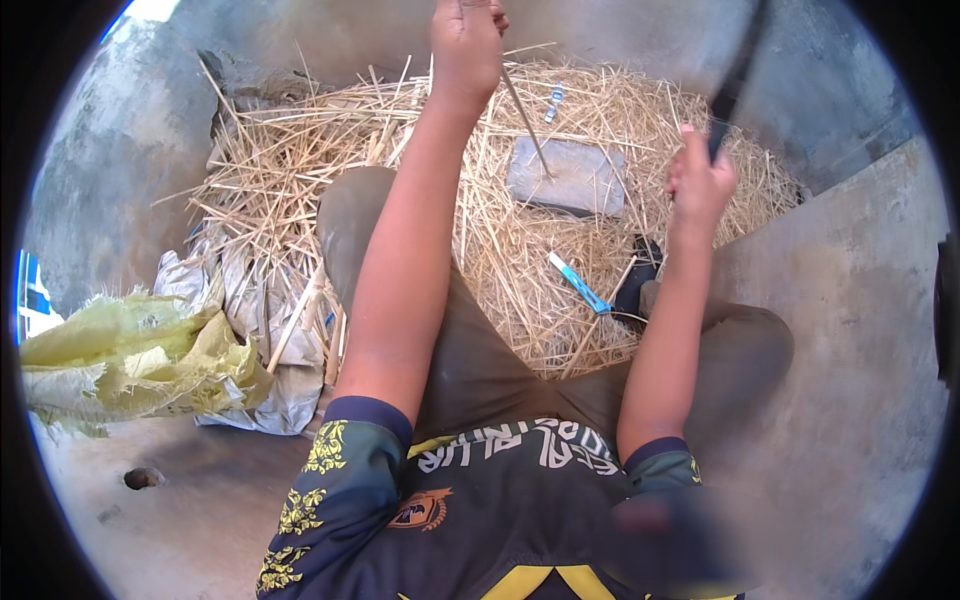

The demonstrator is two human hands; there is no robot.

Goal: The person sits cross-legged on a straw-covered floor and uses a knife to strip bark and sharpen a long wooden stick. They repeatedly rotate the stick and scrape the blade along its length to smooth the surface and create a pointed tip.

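Note:
My left hand [468, 50] is closed at the top of the view around a thin stick [522, 112]. The stick slants down, and its lower end meets the top of a grey rectangular block [580, 180] lying in the straw. On the right, my right hand [702, 180] grips a long dark tool [738, 85] raised up past the upper edge. The tool is blurred and cut off, so its kind does not show. It stands apart from the block and the stick.
Cut straw [510, 250] lies thickly around the block and between my legs. A blue-and-white box cutter [580, 284] rests on it near my right foot. A small blue-and-white packet [554, 103] lies behind the block. To the left is a torn yellow sack [150, 355].

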